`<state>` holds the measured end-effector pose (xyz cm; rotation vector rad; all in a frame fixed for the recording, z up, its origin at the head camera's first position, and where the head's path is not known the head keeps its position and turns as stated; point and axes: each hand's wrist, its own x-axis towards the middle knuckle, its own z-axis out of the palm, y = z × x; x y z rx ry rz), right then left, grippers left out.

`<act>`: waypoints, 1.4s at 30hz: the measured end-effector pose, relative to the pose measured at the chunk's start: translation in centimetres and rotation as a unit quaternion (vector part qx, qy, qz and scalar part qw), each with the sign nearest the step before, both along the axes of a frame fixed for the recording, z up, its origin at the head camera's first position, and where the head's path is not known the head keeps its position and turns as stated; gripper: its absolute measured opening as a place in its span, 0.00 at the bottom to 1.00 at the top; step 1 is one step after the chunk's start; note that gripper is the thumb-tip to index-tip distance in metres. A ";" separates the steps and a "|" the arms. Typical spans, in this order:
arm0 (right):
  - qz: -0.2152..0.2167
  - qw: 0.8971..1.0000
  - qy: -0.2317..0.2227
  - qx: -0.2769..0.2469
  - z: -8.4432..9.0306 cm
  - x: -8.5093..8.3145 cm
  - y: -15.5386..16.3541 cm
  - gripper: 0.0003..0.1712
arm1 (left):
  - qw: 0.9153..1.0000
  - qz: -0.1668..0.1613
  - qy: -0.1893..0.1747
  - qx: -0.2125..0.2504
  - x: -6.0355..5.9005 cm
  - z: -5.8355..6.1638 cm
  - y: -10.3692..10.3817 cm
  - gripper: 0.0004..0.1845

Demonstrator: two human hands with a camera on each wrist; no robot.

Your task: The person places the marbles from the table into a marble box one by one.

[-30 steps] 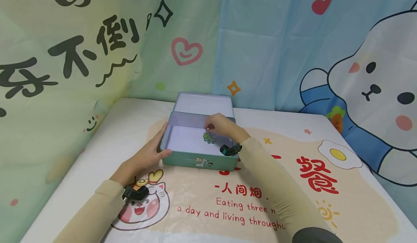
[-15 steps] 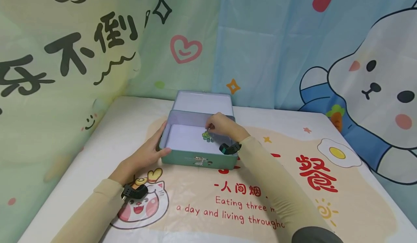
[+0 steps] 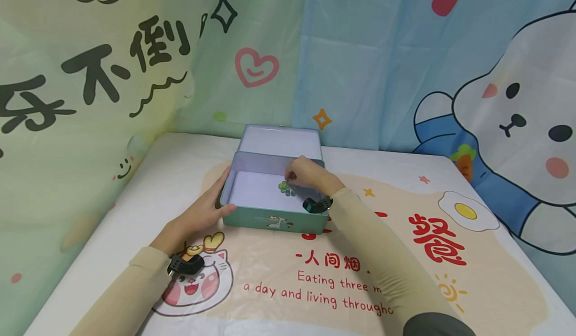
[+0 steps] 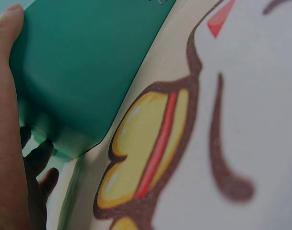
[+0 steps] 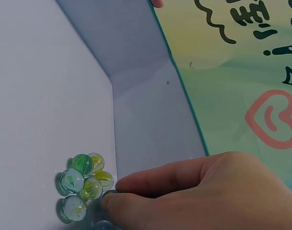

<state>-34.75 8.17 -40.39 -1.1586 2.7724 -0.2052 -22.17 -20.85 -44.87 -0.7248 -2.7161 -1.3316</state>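
Tabletop first, from your head view: a white table [image 3: 112, 236] covered by a printed mat [image 3: 405, 276] with a cartoon cat at the near left, red characters and a line of English text in the middle, and a fried egg at the right. Behind the table hang two cartoon cloths, a green one [image 3: 90, 76] with black characters on the left and a blue one [image 3: 382, 51] with a white bear on the right. A green tin box [image 3: 274, 220] sits at the middle of the table, its lid [image 3: 281, 141] tipped back on the far side. Your left hand [image 3: 204, 213] rests against the box's near left corner, fingers along the left wall and thumb on the front. Your right hand [image 3: 310, 176] reaches inside the box, fingertips drawn together over a small cluster of marbles [image 3: 286, 188] on the pale floor of the box.

From your left wrist, the thumb [image 4: 6, 57] lies straight along the green wall of the box [image 4: 88, 62], with the mat's yellow and red print just beside it.

From your right wrist, the marbles [image 5: 83, 184], clear glass with green and yellow streaks, lie bunched on the box floor near the inner wall [image 5: 150, 129]. Your right hand's [image 5: 203, 191] curled fingers touch the cluster, and the fingertips seem to pinch one marble at its edge.
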 end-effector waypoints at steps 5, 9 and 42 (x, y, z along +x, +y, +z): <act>0.009 1.000 0.004 0.007 0.1 0.2 0.0 0.06 | 1.000 -0.005 -0.002 0.000 0.2 0.1 0.0 0.52; 0.017 1.000 0.005 0.009 0.2 0.3 0.0 0.06 | 1.000 -0.007 -0.002 0.006 0.1 0.0 0.0 0.52; -0.027 0.997 -0.041 -0.056 1.4 0.2 -0.2 0.11 | 1.000 0.007 -0.014 0.004 0.1 0.0 0.0 0.51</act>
